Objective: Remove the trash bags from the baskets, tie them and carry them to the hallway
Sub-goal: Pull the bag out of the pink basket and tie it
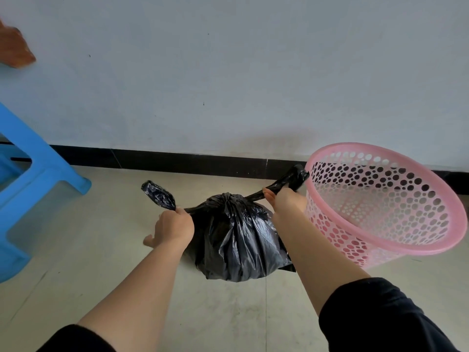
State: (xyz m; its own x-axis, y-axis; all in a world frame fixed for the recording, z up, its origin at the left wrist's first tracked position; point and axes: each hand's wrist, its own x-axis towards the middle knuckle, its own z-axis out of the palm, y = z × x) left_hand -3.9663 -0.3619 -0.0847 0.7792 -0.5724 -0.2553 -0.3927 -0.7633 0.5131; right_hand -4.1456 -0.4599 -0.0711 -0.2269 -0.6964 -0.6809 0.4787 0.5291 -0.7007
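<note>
Two twisted ends (158, 195) stretch opposite ways from the trash bag (236, 237) knot — left hand (173, 228) fisted round one, right hand (286, 201) round the other.

The trash bag (238, 240) is glossy black. Right of it the basket (368, 146) is pink, patterned with round holes. Left of it the stool (45, 171) is bright blue. Behind it a black skirting board (177, 161) edges a pale grey wall (228, 72); the floor (101, 250) beneath is beige.
</note>
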